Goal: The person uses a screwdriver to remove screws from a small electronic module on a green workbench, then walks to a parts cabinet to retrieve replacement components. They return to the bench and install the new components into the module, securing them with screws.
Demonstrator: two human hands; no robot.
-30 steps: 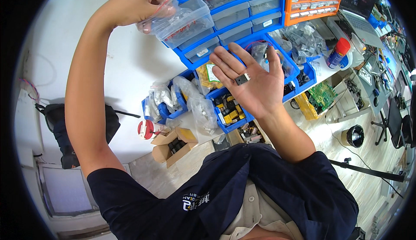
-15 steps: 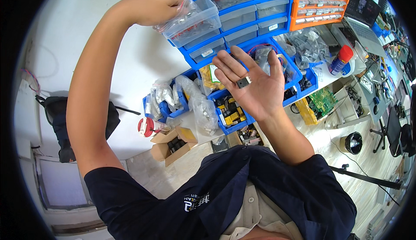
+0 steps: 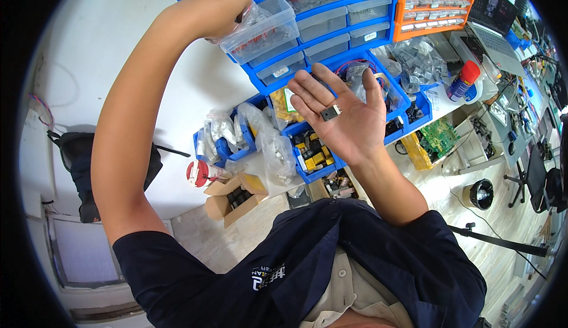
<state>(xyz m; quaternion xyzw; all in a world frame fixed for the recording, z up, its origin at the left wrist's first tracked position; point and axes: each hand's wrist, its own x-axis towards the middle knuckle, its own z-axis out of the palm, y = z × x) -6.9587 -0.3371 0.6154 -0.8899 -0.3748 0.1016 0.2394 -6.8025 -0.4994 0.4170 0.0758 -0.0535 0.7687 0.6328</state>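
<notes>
My left hand (image 3: 221, 9) is curled over the back of a clear pulled-out drawer (image 3: 263, 39). Its fingers are closed on a crumpled clear plastic bag (image 3: 255, 15) lying partly inside the drawer; the fingertips are hidden. Palm up and fingers extended, my right hand (image 3: 349, 121) is held in front of the blue drawer cabinet (image 3: 299, 48). A small black electronic component with metal pins (image 3: 329, 113) rests on the palm near the finger bases, not gripped.
Below the cabinet stand blue bins (image 3: 309, 156) of parts and bagged pieces (image 3: 278, 156). An open cardboard box (image 3: 236, 201) is nearer. To the right are an orange drawer cabinet (image 3: 435, 2), a red-capped spray can (image 3: 463, 81), a green circuit board (image 3: 436, 138) and a laptop (image 3: 494, 38).
My left hand has shifted slightly, and the bag sits lower in the drawer. My right hand stays nearly still, with the component on its palm.
</notes>
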